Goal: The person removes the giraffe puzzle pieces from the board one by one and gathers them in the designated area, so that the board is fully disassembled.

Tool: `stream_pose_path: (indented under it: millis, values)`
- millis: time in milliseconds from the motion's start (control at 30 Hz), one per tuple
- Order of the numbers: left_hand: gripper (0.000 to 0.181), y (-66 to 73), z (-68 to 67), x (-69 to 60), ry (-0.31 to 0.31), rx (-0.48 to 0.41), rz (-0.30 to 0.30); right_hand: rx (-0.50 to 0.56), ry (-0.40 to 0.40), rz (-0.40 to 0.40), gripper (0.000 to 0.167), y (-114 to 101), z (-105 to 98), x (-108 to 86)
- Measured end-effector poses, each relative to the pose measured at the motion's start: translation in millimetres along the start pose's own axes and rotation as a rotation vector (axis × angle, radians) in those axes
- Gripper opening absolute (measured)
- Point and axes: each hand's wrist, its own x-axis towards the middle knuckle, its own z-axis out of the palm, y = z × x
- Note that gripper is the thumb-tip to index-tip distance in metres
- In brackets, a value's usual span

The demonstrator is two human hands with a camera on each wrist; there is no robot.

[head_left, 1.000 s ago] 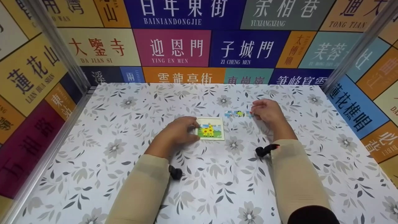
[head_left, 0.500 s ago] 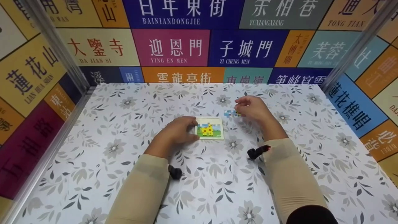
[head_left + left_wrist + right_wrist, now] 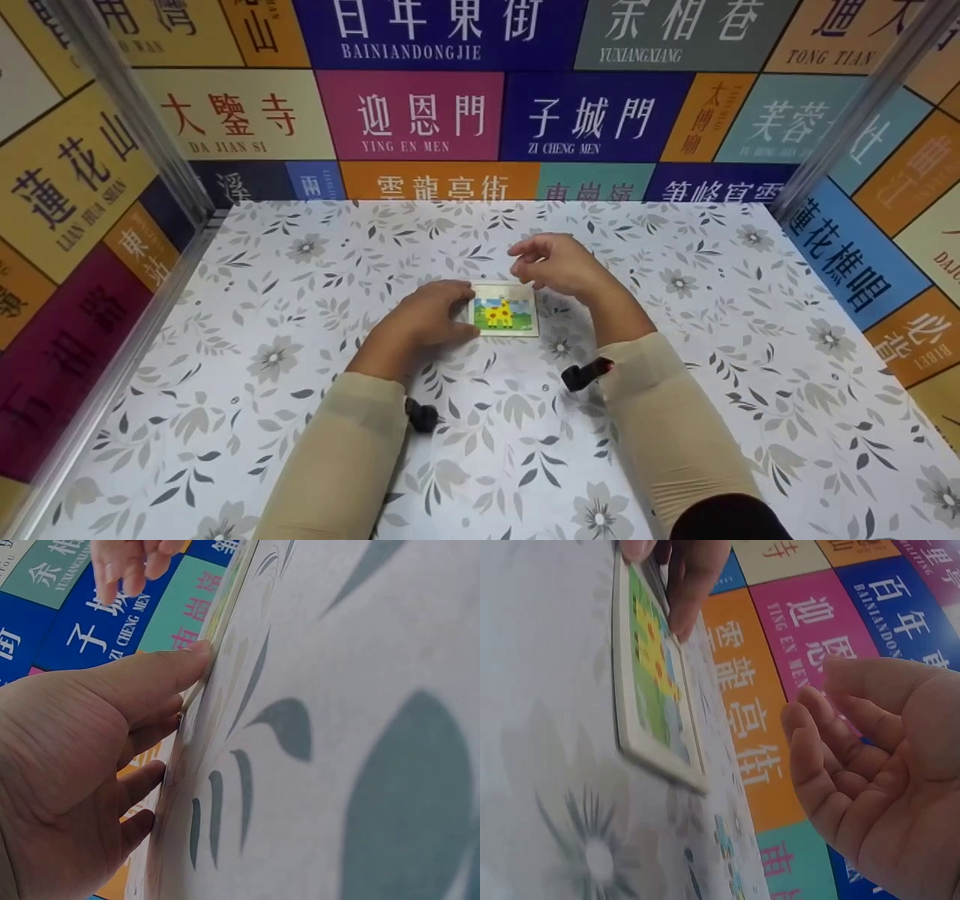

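Observation:
A small cream-framed jigsaw puzzle [image 3: 503,313] lies on the table in the head view, with a yellow giraffe on green ground in its lower part. My left hand [image 3: 433,310] holds its left side, thumb at the near corner and fingers at the far one. In the left wrist view the left thumb [image 3: 161,675] presses the frame's edge. My right hand [image 3: 559,264] hovers past the puzzle's far right corner. The right wrist view shows that hand's fingers [image 3: 810,757] loosely bent, nothing visible between them. Blue loose puzzle pieces [image 3: 724,840] lie beyond the frame there; the right hand hides them in the head view.
The table [image 3: 225,360] wears a white floral cover. Behind it stands a wall [image 3: 420,112] of coloured panels with Chinese lettering, and similar panels rise at both sides. A black wrist camera [image 3: 587,373] sits on the right sleeve, another [image 3: 421,415] on the left.
My right hand has moved left, from the right end of the loose puzzle pieces, over them, to the puzzle's far right corner. My left hand has stayed on the frame.

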Motion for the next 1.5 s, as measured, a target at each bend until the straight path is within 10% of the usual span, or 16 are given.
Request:
stream_pose_path:
  millis: [567, 833, 1500]
  values:
    - [0.074, -0.6, -3.0, -0.3, 0.004, 0.018, 0.038, -0.055, -0.143, -0.103, 0.036, -6, 40, 13.0]
    - [0.074, -3.8, -3.8, 0.8, -0.006, 0.097, 0.121, -0.235, -0.193, -0.020, 0.040, 8, 46, 20.0]
    - [0.075, -2.8, -1.1, 2.0, -0.018, 0.078, 0.072, -0.290, -0.222, 0.043, 0.040, 16, 48, 23.3]
